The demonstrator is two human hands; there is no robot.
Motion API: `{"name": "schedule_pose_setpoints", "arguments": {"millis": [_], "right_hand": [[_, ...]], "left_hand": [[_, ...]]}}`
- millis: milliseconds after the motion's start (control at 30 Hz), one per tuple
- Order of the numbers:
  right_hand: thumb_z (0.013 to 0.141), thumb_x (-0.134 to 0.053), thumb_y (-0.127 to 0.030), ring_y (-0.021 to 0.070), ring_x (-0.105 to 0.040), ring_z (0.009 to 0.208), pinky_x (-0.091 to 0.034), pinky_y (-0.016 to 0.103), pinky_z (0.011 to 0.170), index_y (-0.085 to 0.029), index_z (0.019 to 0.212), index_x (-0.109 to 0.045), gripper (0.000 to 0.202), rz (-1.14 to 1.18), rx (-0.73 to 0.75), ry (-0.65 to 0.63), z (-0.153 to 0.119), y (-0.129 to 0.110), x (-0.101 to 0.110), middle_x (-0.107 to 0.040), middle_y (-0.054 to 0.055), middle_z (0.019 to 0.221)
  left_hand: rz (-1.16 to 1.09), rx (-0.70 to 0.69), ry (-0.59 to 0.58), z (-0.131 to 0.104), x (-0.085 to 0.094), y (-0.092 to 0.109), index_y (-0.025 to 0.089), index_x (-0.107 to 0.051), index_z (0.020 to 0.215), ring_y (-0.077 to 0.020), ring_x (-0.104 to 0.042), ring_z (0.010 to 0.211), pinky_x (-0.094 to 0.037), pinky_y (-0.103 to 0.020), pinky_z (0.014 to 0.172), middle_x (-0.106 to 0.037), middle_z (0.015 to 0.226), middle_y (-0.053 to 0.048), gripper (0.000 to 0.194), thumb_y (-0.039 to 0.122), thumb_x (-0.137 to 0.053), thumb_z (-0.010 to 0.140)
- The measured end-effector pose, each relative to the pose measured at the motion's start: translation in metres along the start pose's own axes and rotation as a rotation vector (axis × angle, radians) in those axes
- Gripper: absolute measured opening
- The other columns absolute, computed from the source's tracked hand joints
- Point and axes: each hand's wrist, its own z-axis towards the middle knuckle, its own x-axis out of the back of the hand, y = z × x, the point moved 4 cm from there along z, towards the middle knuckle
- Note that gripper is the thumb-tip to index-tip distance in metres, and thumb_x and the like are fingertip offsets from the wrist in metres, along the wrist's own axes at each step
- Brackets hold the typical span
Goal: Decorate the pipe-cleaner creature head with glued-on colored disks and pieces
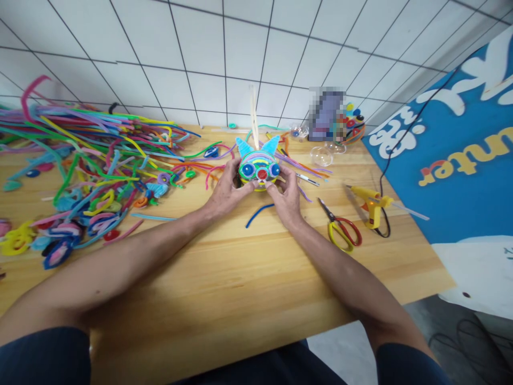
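Observation:
Between my two hands is a pipe-cleaner animal head [261, 156] with blue pointed ears, round blue eyes and a red nose. My left hand [230, 188] grips its left side, the thumb reaching to the front below the nose. On the other side my right hand [287, 195] holds it, thumb pressed near the same spot under the nose. The fingers behind the head are partly hidden. A short dark blue pipe cleaner [258, 215] lies on the table just below my hands. Two pale sticks [254, 117] rise behind the head.
Heaps of coloured pipe cleaners [100, 139] cover the wooden table's [224, 283] left side. Scissors [340, 230] and a yellow glue gun [372, 206] with a cord lie at right. Clear plastic domes [321, 156] and a pixelated phone-like object [325, 115] are at the back.

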Motion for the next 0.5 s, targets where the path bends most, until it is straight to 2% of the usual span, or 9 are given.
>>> {"name": "schedule_pose_setpoints", "arguments": {"millis": [200,500], "right_hand": [[0.084,-0.075,-0.032,0.0239,-0.063,0.122,-0.055,0.047,0.107,-0.028,0.125,-0.053,0.047,0.052,-0.009,-0.007,0.0004,0.0011,-0.0022,-0.062,0.009,0.134],[0.085,-0.076,-0.035,0.0246,-0.061,0.128,-0.054,0.048,0.11,-0.028,0.127,-0.053,0.048,0.016,-0.018,-0.025,0.0007,0.0014,-0.0007,-0.061,0.009,0.138]], "left_hand": [[-0.039,-0.035,-0.001,0.0019,-0.0013,-0.0039,0.024,-0.043,0.14,-0.0292,-0.058,0.135,-0.047,-0.05,0.117,-0.057,0.145,-0.013,0.073,0.043,-0.083,0.083],[-0.045,-0.04,-0.032,0.0018,-0.0014,-0.0038,0.027,-0.043,0.142,-0.0284,-0.054,0.14,-0.044,-0.049,0.12,-0.054,0.149,-0.012,0.075,0.049,-0.082,0.083]]}}
